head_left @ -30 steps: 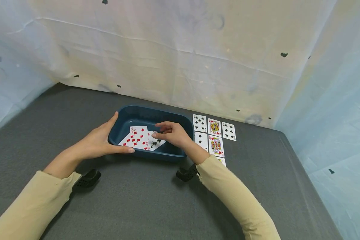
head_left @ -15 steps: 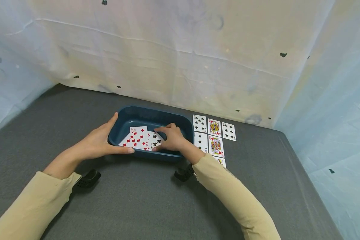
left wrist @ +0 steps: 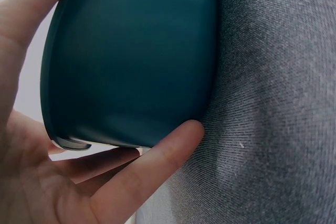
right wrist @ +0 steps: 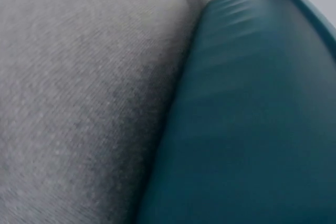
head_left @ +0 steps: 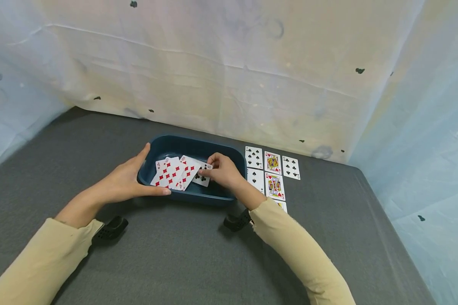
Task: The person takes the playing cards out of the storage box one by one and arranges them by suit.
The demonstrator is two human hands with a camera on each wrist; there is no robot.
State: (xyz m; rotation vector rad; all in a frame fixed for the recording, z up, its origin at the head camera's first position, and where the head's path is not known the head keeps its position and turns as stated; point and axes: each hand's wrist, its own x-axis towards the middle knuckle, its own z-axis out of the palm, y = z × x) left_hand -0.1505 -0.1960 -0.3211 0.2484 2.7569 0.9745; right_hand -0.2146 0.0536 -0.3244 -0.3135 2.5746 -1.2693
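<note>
My left hand (head_left: 124,178) holds the left end of a dark blue plastic tub (head_left: 191,195), thumb along the front wall; in the left wrist view its fingers lie against the tub's outside (left wrist: 131,61). Inside the tub, my right hand (head_left: 223,171) pinches a black-suited playing card (head_left: 203,179) at its upper right. Overlapping that card on the left is a tilted diamonds card (head_left: 189,170), and further left lie more diamonds cards (head_left: 168,174). The right wrist view shows the tub's outer wall (right wrist: 247,103), but not my right hand's fingers.
Right of the tub, face-up playing cards lie in columns on the grey cloth: spades (head_left: 254,157), a red-suited jack (head_left: 272,162), a king of hearts (head_left: 275,185) and clubs (head_left: 291,167). My right forearm partly covers the lowest ones. A pale curtain (head_left: 229,76) hangs behind the table.
My right hand dipped toward the tub's front, then rose, now pinching the black-suited card. The diamonds cards shifted and one now lies tilted over it. The left hand and tub stayed put.
</note>
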